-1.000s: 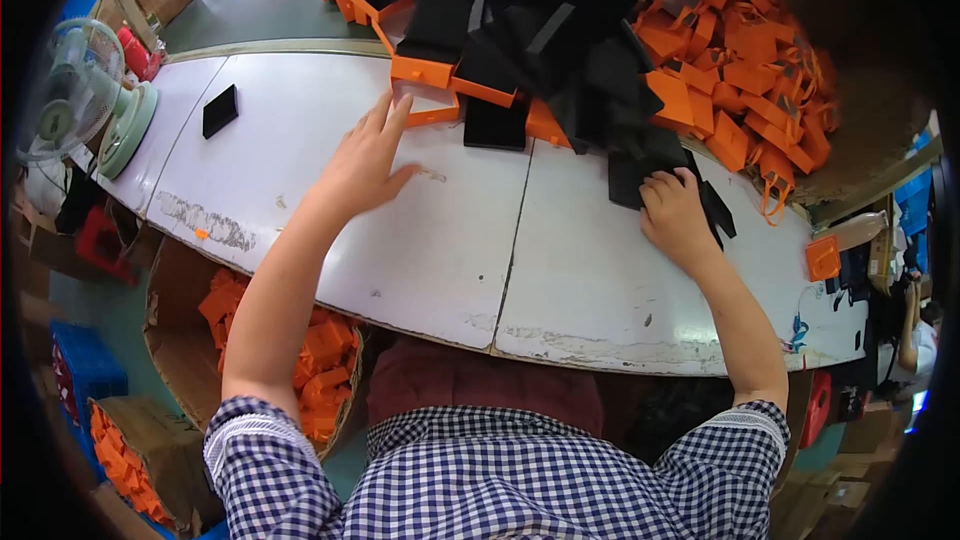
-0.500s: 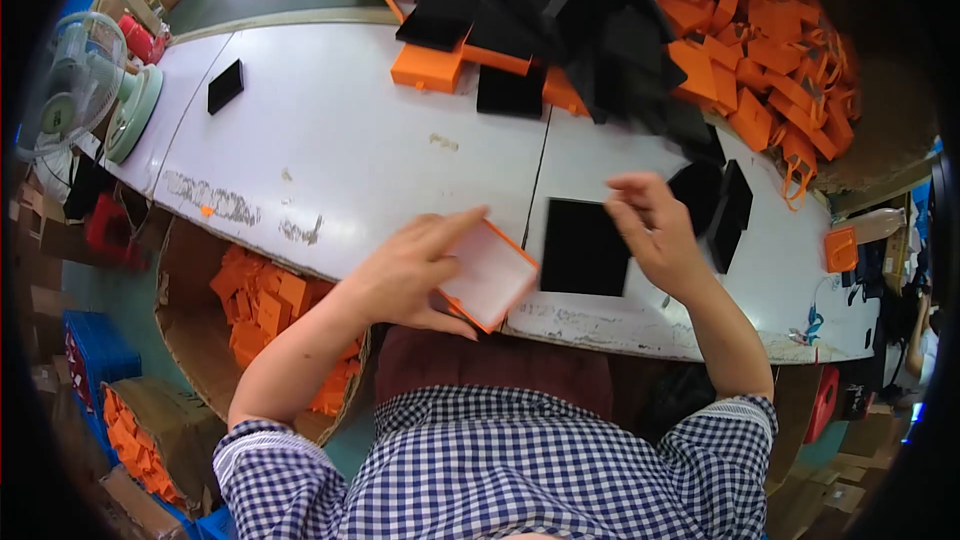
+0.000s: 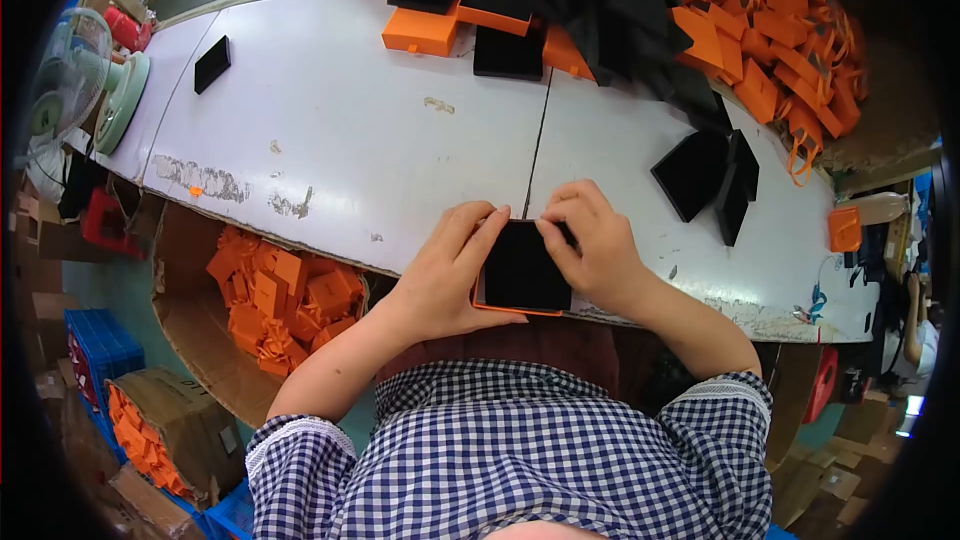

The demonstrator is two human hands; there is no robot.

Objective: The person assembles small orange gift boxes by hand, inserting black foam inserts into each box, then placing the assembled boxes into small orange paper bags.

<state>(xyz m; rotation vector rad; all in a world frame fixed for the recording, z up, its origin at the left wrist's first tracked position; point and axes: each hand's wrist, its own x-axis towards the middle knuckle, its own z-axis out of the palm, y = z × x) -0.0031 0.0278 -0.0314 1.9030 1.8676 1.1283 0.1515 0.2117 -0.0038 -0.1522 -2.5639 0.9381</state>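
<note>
My left hand is wrapped round the left side of a shallow orange box, its thumb along the near edge. A flat black square insert lies over the box and hides most of its white inside. At the insert's far right corner, my right hand pinches the edge between thumb and curled fingers. The box is at the near edge of the white table. To the right on the tabletop rest several loose black inserts.
A heap of black inserts with orange boxes fills the back. Behind on the right are piled orange bags. One black piece lies left, near a fan. A carton below holds orange pieces.
My right hand has come left with the black insert, which now covers the box's white inside. The box is turned straighter, still in my left hand.
</note>
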